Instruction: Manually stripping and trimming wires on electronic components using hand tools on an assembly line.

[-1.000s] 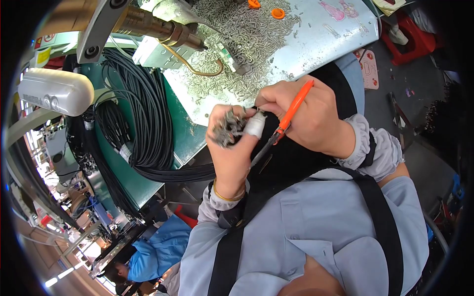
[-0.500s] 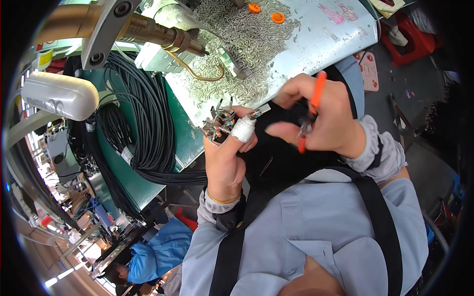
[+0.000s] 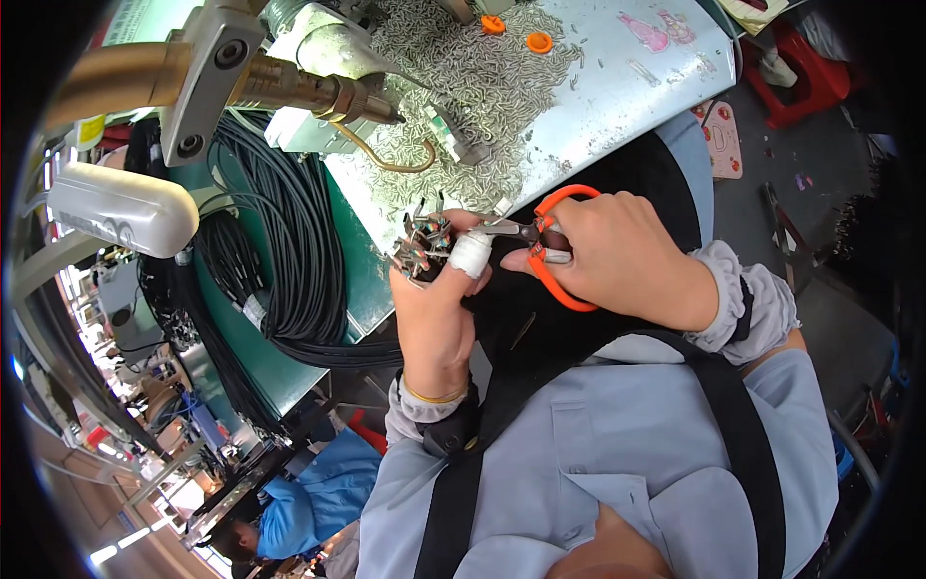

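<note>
My left hand (image 3: pixel 429 323), its thumb wrapped in white tape, closes around a bundle of black cable ends (image 3: pixel 422 241). Short colored wires and metal tips stick out of the bundle. In my right hand (image 3: pixel 632 249) are orange-handled scissors (image 3: pixel 567 295), their blades pointing left at the taped thumb. The blade tips reach a cable end with a small pale tip beside that thumb; whether they touch it I cannot tell. A small pale cylindrical piece shows at the right fingers, inside the handles.
A heap of small silver metal pieces (image 3: pixel 463 68) covers part of the pale metal table (image 3: pixel 617 96), with orange rings (image 3: pixel 538 42) on it. A brass-fitted machine arm (image 3: pixel 299 85) overhangs it. Coiled black cables (image 3: pixel 304 241) lie left; a co-worker in blue (image 3: pixel 323 492) sits beyond.
My right hand has turned the scissors and brought them left, with the blades now at the taped thumb. My left hand with the cable bundle has shifted slightly left.
</note>
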A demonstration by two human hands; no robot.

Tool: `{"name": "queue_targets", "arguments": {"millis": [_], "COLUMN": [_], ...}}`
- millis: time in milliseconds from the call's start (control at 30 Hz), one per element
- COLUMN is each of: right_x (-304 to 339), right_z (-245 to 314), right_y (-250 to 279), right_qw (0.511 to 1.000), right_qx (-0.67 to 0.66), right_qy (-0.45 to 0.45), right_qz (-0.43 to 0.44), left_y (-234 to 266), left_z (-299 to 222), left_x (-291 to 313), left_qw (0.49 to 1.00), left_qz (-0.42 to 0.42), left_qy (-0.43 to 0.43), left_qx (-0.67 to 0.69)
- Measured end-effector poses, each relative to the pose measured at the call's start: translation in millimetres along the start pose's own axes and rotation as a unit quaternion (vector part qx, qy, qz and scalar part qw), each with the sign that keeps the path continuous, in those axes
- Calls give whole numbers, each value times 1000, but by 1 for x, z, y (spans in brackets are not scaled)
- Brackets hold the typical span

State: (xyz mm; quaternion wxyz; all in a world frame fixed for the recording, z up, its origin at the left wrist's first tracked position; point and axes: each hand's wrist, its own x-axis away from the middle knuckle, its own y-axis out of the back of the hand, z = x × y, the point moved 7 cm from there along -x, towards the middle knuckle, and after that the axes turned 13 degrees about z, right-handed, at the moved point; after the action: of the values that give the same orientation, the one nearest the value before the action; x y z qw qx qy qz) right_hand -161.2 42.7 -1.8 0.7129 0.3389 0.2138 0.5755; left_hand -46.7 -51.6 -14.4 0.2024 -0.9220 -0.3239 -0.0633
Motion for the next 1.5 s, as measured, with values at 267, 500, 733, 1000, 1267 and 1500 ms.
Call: {"name": "queue_targets", "arguments": {"millis": [267, 500, 733, 1000, 1267, 1500], "right_x": [-15, -68, -91, -90, -90, -87], "right_z": [-16, -23, -20, -23, -22, -20], "right_y": [-1, 13, 11, 5, 4, 6], "right_qw": [953, 921, 901, 899, 893, 889], "right_qx": [-297, -388, -432, -435, -448, -459], "right_qy": [-17, -7, -27, -46, -36, -13], "right_qz": [54, -46, 19, 27, 27, -2], "left_y": [7, 15, 24, 29, 26, 23], "left_z": [1, -10, -13, -14, -18, -21], "left_x": [-27, -62, -71, -72, -68, -63], "left_qw": [988, 989, 989, 989, 995, 997], "left_qz": [63, 22, 62, 91, 64, 51], "left_qy": [79, 51, 75, 66, 42, 41], "left_qx": [117, 134, 114, 100, 62, 51]}}
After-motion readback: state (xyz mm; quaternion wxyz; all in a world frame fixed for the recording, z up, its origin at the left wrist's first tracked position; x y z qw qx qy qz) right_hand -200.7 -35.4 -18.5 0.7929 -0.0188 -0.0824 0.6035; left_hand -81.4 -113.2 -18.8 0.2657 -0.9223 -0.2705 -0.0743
